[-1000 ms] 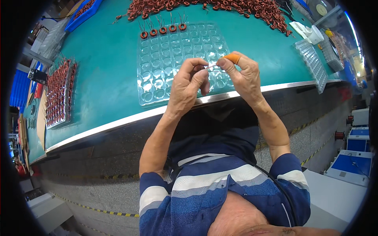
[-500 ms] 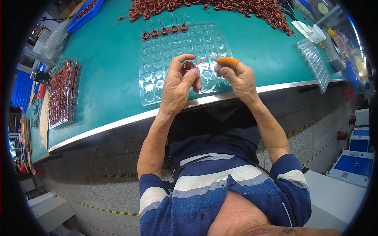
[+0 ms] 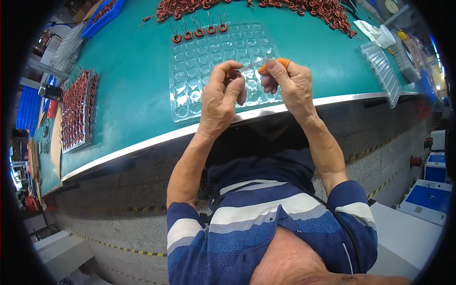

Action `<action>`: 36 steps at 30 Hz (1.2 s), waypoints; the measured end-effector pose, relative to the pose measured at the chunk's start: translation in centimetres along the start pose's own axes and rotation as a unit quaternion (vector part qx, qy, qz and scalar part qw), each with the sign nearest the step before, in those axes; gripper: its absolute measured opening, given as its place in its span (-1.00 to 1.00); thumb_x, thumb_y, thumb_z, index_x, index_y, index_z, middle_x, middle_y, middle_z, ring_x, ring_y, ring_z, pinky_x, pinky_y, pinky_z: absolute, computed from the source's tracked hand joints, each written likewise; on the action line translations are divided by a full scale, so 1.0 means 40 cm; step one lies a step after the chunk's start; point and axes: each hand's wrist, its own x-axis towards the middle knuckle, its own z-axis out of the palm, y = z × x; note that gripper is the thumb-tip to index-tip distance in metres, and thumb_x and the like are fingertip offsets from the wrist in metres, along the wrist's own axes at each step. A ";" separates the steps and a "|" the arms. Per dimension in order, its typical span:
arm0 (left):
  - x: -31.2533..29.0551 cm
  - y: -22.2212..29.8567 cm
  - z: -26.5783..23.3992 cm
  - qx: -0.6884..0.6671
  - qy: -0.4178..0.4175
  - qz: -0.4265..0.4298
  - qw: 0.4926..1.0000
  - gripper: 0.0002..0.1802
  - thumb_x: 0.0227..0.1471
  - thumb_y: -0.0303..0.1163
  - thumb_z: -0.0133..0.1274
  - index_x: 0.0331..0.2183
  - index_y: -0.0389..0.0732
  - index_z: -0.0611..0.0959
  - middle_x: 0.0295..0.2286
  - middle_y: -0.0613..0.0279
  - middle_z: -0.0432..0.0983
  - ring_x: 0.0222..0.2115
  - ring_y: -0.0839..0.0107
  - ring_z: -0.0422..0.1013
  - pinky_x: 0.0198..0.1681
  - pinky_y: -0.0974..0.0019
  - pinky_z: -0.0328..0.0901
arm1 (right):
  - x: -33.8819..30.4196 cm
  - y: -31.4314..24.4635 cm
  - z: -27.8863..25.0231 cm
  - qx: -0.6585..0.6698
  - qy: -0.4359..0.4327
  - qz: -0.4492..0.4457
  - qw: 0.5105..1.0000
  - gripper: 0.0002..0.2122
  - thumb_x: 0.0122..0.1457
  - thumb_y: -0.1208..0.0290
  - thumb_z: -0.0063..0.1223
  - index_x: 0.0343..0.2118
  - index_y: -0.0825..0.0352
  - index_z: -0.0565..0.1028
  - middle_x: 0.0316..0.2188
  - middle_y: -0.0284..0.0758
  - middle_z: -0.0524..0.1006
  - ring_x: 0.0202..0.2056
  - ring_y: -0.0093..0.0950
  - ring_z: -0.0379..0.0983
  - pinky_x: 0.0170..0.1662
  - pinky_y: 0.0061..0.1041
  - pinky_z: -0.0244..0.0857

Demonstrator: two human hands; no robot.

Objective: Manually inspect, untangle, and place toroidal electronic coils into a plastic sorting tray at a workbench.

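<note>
My left hand (image 3: 219,97) is closed around a small copper-wound toroidal coil (image 3: 232,74), held between thumb and fingers above the front of a clear plastic tray (image 3: 183,114). Reddish wire leads (image 3: 248,67) run from the coil toward my right hand (image 3: 295,88). That hand wears an orange finger cot (image 3: 284,61) on its index finger, and its thumb presses against the cot, pinching the lead ends. Several finished-looking coils (image 3: 199,33) stand in the tray's far row with their leads pointing up. My left fingers partly hide the held coil.
A large heap of red coils (image 3: 323,16) lies along the far side of the green table (image 3: 128,95). Stacked trays full of coils (image 3: 78,111) stand at the left, a blue bin (image 3: 102,19) behind them. More clear trays (image 3: 380,66) and a white cup (image 3: 384,37) are at the right.
My right thumb has moved up onto the orange finger cot, and that hand has turned. My left hand has shifted slightly up and right, still holding the coil.
</note>
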 end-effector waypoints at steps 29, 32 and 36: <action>-0.009 0.000 0.031 -0.265 0.059 -0.139 0.952 -0.76 0.20 -0.28 -0.04 -0.24 -0.28 0.50 -0.71 0.35 0.22 -0.74 0.56 0.18 -0.72 0.46 0.15 | -0.032 0.045 0.021 0.006 0.002 -0.018 1.000 -0.80 0.20 0.40 0.09 -0.25 0.47 0.53 -0.57 -0.31 0.53 -0.59 -0.60 0.47 -0.58 -0.69 0.28; -0.010 0.008 0.029 -0.262 0.057 -0.138 0.953 -0.77 0.21 -0.28 -0.04 -0.23 -0.27 0.49 -0.72 0.35 0.21 -0.75 0.57 0.17 -0.72 0.46 0.14 | -0.025 0.056 0.012 0.050 0.012 0.000 0.999 -0.77 0.21 0.38 0.08 -0.20 0.48 0.51 -0.55 -0.29 0.54 -0.59 -0.61 0.47 -0.57 -0.70 0.29; -0.001 0.010 0.020 -0.224 0.093 -0.123 0.962 -0.77 0.21 -0.28 -0.06 -0.22 -0.25 0.48 -0.69 0.35 0.22 -0.75 0.56 0.20 -0.74 0.49 0.12 | -0.035 0.060 -0.041 0.085 0.053 0.032 0.994 -0.67 0.23 0.28 0.06 -0.19 0.53 0.47 -0.54 -0.28 0.53 -0.58 -0.61 0.47 -0.57 -0.72 0.29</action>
